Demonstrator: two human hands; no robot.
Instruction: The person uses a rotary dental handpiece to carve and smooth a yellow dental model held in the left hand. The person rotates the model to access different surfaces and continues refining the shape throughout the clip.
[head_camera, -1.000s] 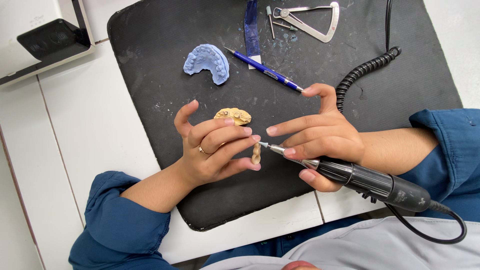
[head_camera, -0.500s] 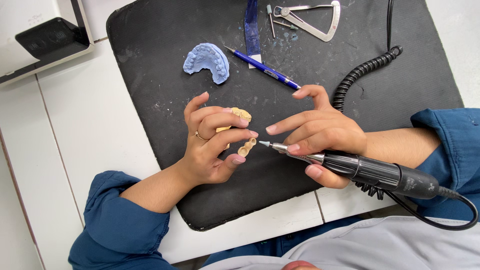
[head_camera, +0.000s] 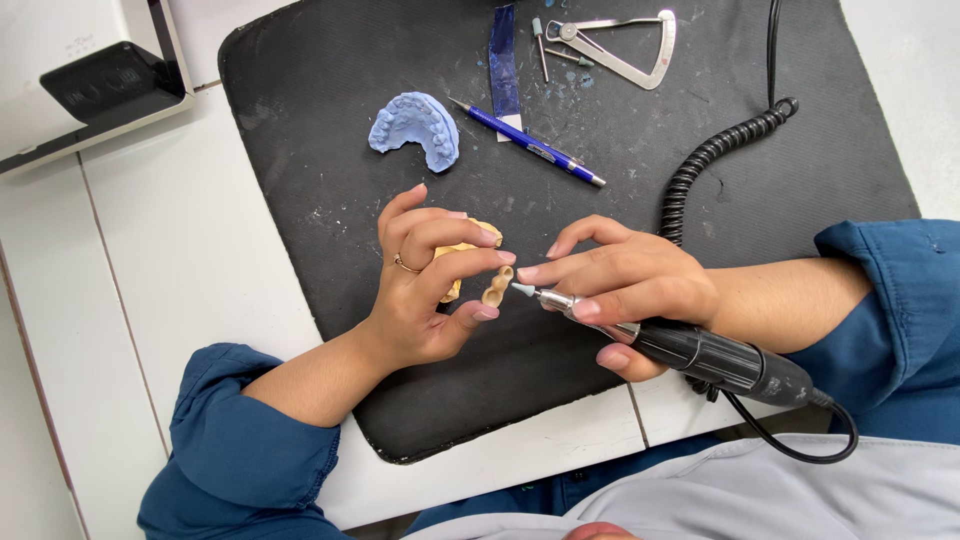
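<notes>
My left hand (head_camera: 425, 280) pinches a small tan dental piece (head_camera: 496, 286) between thumb and index finger, with a yellowish dental cast (head_camera: 470, 245) tucked behind the fingers. My right hand (head_camera: 625, 285) grips a black rotary handpiece (head_camera: 700, 352) like a pen. Its pointed tip sits just right of the tan piece, almost touching it. Both hands hover over a black rubber mat (head_camera: 300, 180). A ring shows on the left hand.
On the mat lie a blue dental arch model (head_camera: 415, 125), a blue pen (head_camera: 530, 145), a dark blue strip (head_camera: 503, 60), small burs and a metal caliper (head_camera: 630, 45). A coiled black cord (head_camera: 715, 150) runs up right. A white device (head_camera: 90, 80) stands upper left.
My left hand has turned the tan piece and raised it slightly. The handpiece tip stays at the piece while my right hand has shifted a little.
</notes>
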